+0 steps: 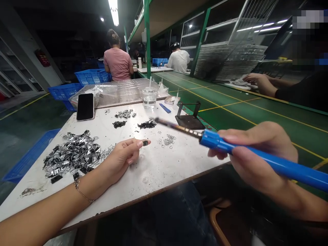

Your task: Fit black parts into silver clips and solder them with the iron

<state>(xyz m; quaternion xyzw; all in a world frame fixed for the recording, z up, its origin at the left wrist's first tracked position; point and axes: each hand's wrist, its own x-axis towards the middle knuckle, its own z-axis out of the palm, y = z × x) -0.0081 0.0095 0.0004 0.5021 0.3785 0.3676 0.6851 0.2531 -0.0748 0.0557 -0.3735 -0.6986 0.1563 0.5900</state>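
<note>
- Far left, beside the tabletop (pixel 159 171): blue crates (pixel 30 155), one low at the floor and more stacked further back.
- On the left part of the white tabletop: a large heap of shiny silver and black small parts (pixel 73 153), spread loosely.
- Behind that heap: a black phone (pixel 85 106), lying face up against a clear plastic tray (pixel 120 90).
- Left hand (pixel 120 159): resting low over the tabletop, thumb and forefinger pinched shut on a small dark part (pixel 145 143), remaining fingers curled under; a thin bracelet at the wrist.
- Mid-tabletop, beyond the pinched part: three small piles of dark and silvery pieces (pixel 146 125), well apart from the hand.
- Further back: a clear plastic cup (pixel 149 98) standing upright.
- Right of centre, at the tabletop's edge: a black metal stand (pixel 189 119).
- Right hand (pixel 256 157): closed around the blue handle of a soldering iron (pixel 230 147), held off the tabletop, metal tip pointing left toward the piles, above and apart from the pinched part.
- Far right, over the green bench (pixel 256 109): another person's hand (pixel 258 82) resting near stacked trays.
- Background: two seated people, backs turned.
</note>
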